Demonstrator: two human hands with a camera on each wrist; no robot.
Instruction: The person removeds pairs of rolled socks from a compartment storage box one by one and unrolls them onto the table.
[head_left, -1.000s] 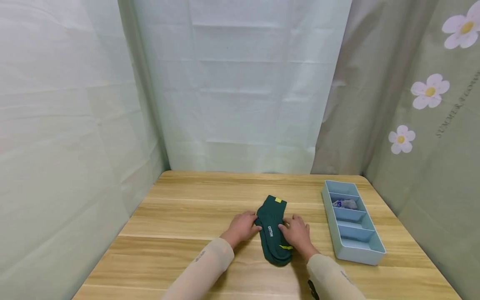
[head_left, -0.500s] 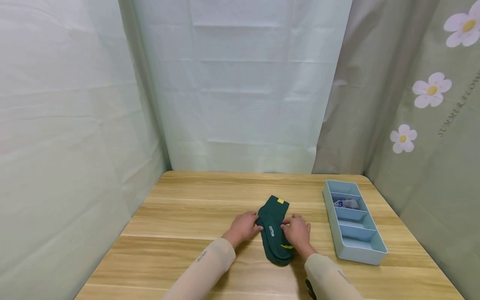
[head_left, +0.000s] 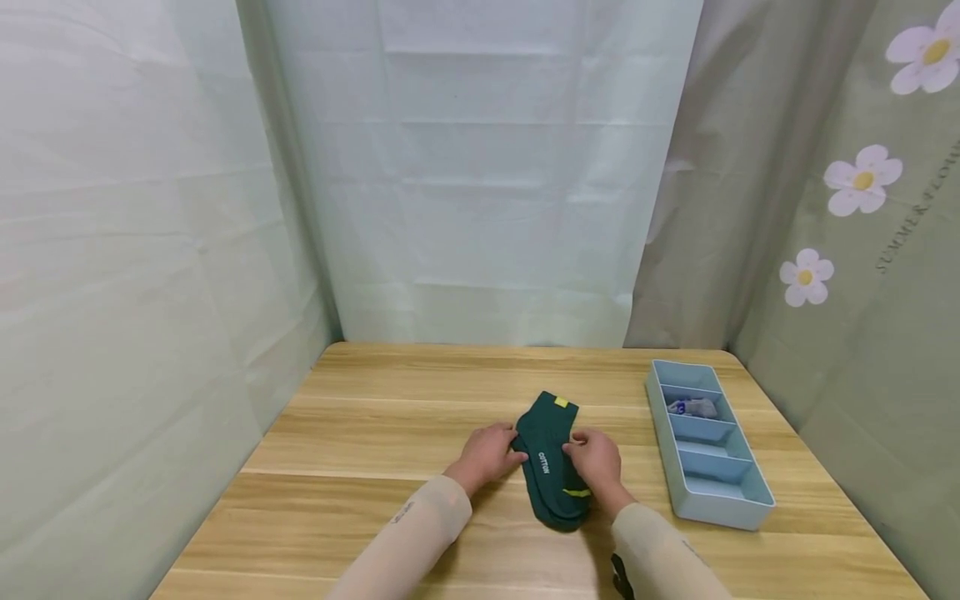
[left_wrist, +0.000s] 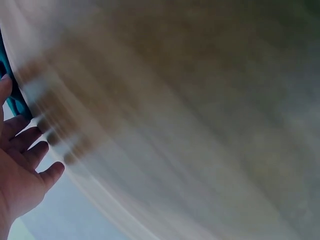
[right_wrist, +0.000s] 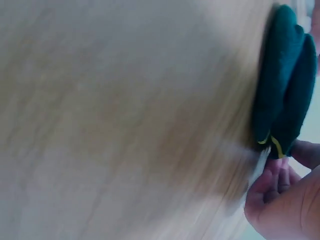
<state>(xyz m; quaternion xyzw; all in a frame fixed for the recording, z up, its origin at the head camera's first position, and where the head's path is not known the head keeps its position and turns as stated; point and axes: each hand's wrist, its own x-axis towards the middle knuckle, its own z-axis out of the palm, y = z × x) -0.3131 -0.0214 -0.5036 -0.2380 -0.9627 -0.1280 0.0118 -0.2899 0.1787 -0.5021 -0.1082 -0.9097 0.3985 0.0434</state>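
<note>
Head camera: a dark green sock [head_left: 552, 467] lies on the wooden table [head_left: 360, 433], toe end toward the person, cuff with its yellow tag pointing away. The left hand [head_left: 487, 454] rests against the sock's left edge, fingers gently bent and touching the fabric; whether they pinch it cannot be told from here. The right hand [head_left: 596, 462] sits on the right edge, thumb and fingers curled over the fabric. To the right, well apart from the sock, stands a pale blue divided tray [head_left: 667, 467], with a small grey-and-blue bundle [head_left: 693, 407] in its second compartment from the far end.

Left wrist camera: heavily blurred. The left hand [left_wrist: 20, 170] shows fingers spread and fairly straight, the fingertips near a sliver of the green sock [left_wrist: 10, 95] — more a touch than a hold.

Right wrist camera: also blurred. The sock [right_wrist: 282, 85] appears doubled, two layers lying together with a yellow stripe at the edge, and the right hand [right_wrist: 280, 200] has its fingers curled at that edge — apparently pinching the fabric.

The risk, as a judgement: only one hand seems to have a real hold. If the sock is lifted or folded, the left side may slide free and the two layers may shift apart, leaving a crooked fold. A sweep to the right could also knock the tray.
</note>
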